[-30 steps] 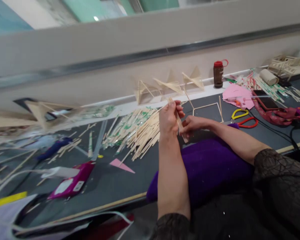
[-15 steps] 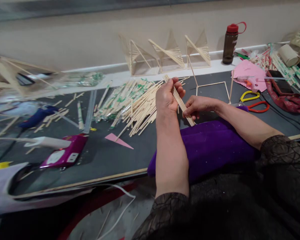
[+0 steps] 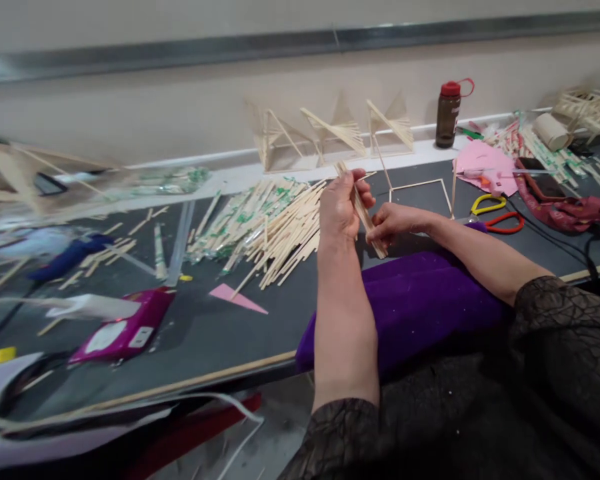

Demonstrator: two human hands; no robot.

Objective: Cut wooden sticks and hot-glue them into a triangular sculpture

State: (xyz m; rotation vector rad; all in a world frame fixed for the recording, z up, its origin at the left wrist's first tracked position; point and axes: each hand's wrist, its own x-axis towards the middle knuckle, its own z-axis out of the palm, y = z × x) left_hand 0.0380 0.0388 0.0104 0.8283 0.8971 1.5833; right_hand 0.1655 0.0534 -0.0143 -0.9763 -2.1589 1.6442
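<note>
A small bundle of pale wooden chopsticks (image 3: 363, 212) slants between my hands above the dark table. My left hand (image 3: 344, 200) is closed round its upper part, fingers curled over the sticks. Lower down, the fingers of my right hand (image 3: 389, 224) pinch the bundle near its bottom end. A loose pile of bare chopsticks (image 3: 290, 233) lies left of my left wrist, beside chopsticks in green-printed wrappers (image 3: 240, 220). Behind my right hand stands a thin square stick frame (image 3: 417, 185) with upright sticks. Purple cloth (image 3: 420, 307) lies under my forearms.
Twisted stick models (image 3: 333, 130) and a dark bottle with a red lid (image 3: 447, 117) stand along the wall. Scissors with yellow and red handles (image 3: 503, 222) lie right, near pink paper (image 3: 485, 163). At left are a magenta packet (image 3: 125, 330) and a blue glue gun (image 3: 70, 257).
The camera view has tilted up, so the scene sits lower in the picture. Both hands still hold the chopstick bundle, which now looks slightly blurred and more tightly gathered.
</note>
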